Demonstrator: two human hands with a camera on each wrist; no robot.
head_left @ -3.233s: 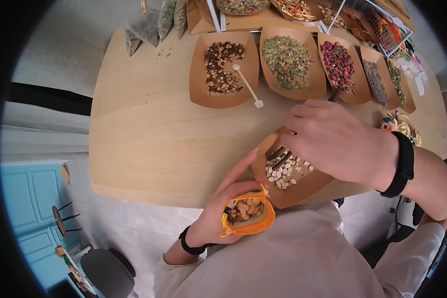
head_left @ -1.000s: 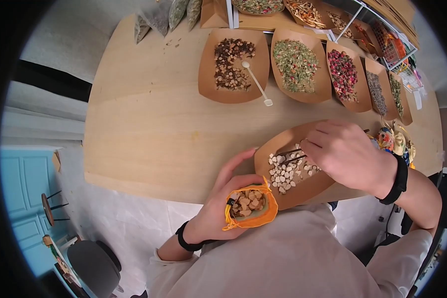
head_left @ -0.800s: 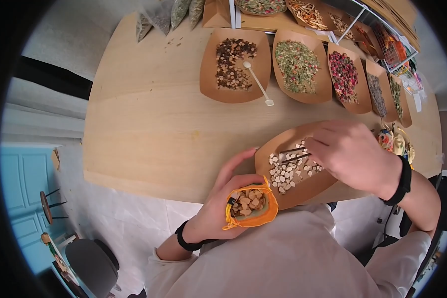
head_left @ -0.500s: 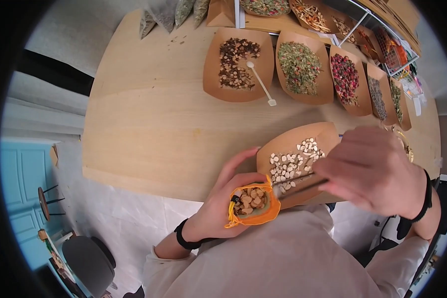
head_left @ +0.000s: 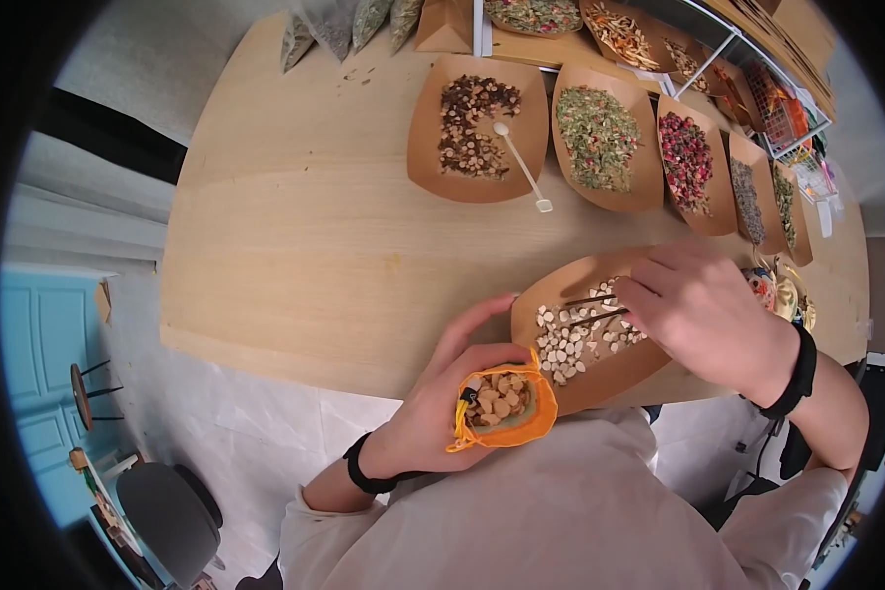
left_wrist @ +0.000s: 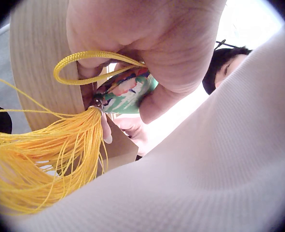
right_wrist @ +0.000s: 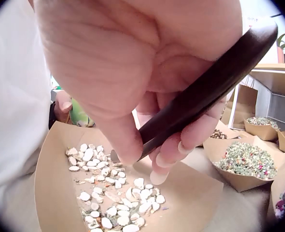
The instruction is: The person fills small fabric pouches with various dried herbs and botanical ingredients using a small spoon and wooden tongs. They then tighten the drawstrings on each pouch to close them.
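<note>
Shifted back over pale slices, the right hand pinched dark tongs while the left hand gripped the orange pouch, lower centre, which I judged light, limp, best cupped round its sides.

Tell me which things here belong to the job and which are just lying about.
Likely in use:
left hand
orange pouch
right hand
tweezers
pale slices
brown tray beneath

Likely just lying about:
white spoon
plastic bags
grey chair
</note>
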